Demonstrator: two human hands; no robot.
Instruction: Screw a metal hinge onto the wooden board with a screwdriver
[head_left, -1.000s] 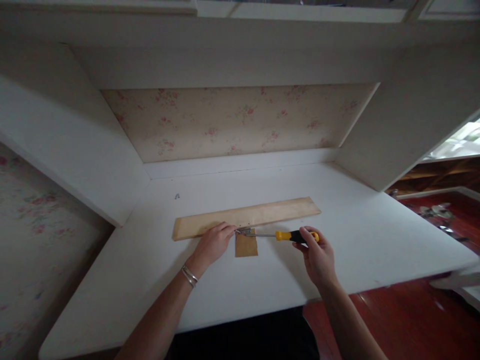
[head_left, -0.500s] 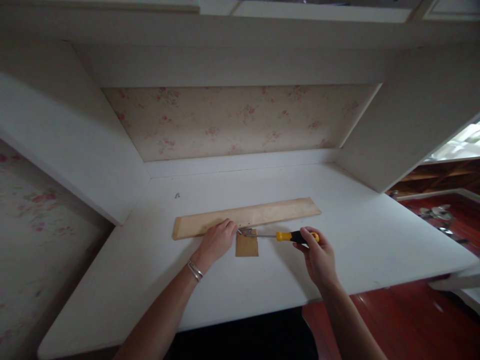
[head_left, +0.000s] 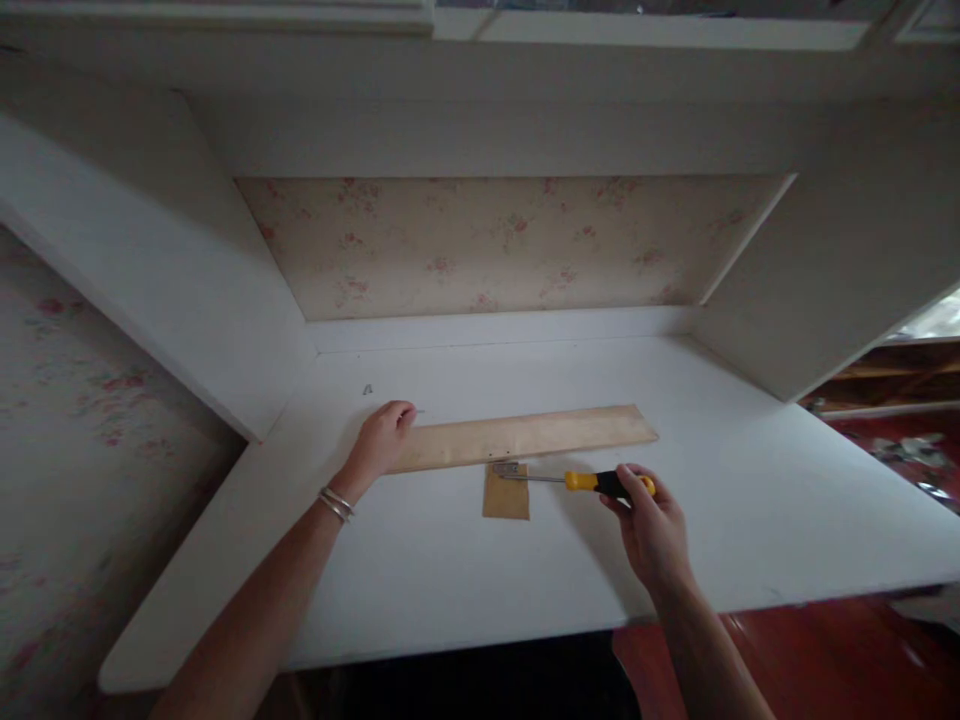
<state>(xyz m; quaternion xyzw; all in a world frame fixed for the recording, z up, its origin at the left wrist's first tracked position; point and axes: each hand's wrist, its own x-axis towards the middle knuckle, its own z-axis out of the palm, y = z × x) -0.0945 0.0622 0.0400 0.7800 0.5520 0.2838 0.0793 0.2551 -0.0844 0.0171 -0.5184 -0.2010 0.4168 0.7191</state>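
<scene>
Screwdriver (head_left: 592, 482) lying level on white desk (head_left: 750, 500), tip at bracket (head_left: 505, 468) beside wood strip (head_left: 525, 436); right hand (head_left: 651, 522) fingers curling around handle; left hand (head_left: 382, 436) fingers loosely bent, pressing strip's left end; best keeping tip seated square, strip pinned firm.

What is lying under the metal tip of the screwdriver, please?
Under the tip of the screwdriver sits a small metal bracket, lying on a small brown square piece against the long wooden strip. The white desk carries both. Any screw there is too small to make out.
</scene>
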